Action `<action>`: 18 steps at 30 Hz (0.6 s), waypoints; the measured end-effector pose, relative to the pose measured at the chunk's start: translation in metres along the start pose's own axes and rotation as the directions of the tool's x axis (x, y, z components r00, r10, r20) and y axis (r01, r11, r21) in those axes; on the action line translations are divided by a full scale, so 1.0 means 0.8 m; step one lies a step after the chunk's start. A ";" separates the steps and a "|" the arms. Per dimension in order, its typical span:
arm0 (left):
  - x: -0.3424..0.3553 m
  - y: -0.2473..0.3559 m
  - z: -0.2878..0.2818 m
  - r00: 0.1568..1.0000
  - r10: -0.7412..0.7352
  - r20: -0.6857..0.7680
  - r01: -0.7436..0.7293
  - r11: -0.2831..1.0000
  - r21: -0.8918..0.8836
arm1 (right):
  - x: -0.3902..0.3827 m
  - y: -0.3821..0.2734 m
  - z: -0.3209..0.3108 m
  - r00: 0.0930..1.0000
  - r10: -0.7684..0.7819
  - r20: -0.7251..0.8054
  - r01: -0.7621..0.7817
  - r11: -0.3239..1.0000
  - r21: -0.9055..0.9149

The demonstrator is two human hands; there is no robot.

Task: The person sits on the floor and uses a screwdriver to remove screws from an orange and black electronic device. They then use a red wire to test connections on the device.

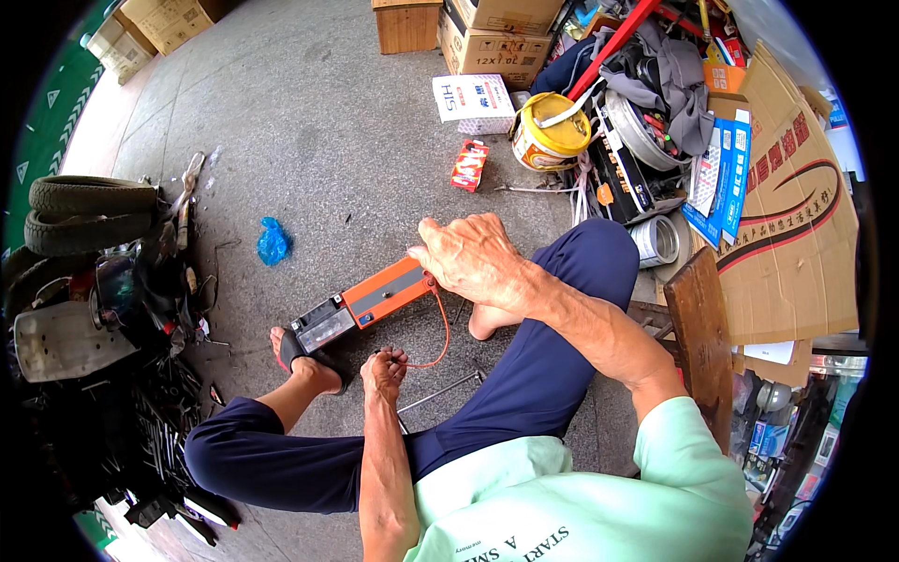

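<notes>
A long orange and grey box (pixel 385 292) slants across the floor in front of me. Its lower left end meets a black battery-like block (pixel 325 323) beside my sandaled foot. My right hand (pixel 471 258) is closed over the box's upper right end, and its fingers are partly hidden. From that end a thin red cable (pixel 445 328) loops down to my left hand (pixel 384 373), which pinches its lower end. Whatever tip the cable has is hidden in those fingers. A thin metal rod (pixel 440 391) lies under my legs, near my left hand.
Tyres (pixel 89 211) and dark scrap parts are heaped at the left. A crumpled blue plastic bag (pixel 273 242) lies on the grey floor. Beyond my right knee are a red box (pixel 469 165), a yellow-lidded bucket (pixel 554 125), a cardboard sheet (pixel 791 206) and a wooden board (pixel 702 342).
</notes>
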State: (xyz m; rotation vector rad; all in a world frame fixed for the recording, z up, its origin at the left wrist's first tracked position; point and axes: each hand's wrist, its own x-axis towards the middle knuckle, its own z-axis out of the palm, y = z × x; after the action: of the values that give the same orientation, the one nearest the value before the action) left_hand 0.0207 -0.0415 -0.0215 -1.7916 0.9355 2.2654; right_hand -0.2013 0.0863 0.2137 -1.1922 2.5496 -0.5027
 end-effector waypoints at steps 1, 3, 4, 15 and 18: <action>0.000 0.000 0.000 1.000 0.004 0.002 -0.004 1.000 -0.001 | -0.001 0.001 0.001 0.999 -0.038 -0.021 0.038 0.999 0.001; -0.001 0.000 0.001 1.000 0.009 0.002 -0.009 1.000 0.002 | -0.005 0.005 0.005 0.992 -0.113 -0.063 0.114 0.994 0.001; -0.001 0.000 0.001 1.000 0.011 0.001 -0.011 1.000 0.006 | -0.005 0.006 0.004 0.988 -0.138 -0.075 0.137 0.990 -0.017; -0.001 0.001 0.001 1.000 0.006 0.013 -0.006 1.000 -0.003 | -0.009 0.008 0.000 0.985 -0.170 -0.023 0.169 0.985 -0.040; -0.001 0.001 0.001 1.000 0.008 0.001 -0.008 1.000 0.007 | -0.013 0.001 -0.010 0.984 -0.163 -0.066 0.161 0.987 -0.027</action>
State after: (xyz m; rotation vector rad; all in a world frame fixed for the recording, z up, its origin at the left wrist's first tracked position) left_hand 0.0199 -0.0416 -0.0200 -1.7867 0.9516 2.2647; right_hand -0.1983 0.0964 0.2216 -1.4218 2.5323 -0.5615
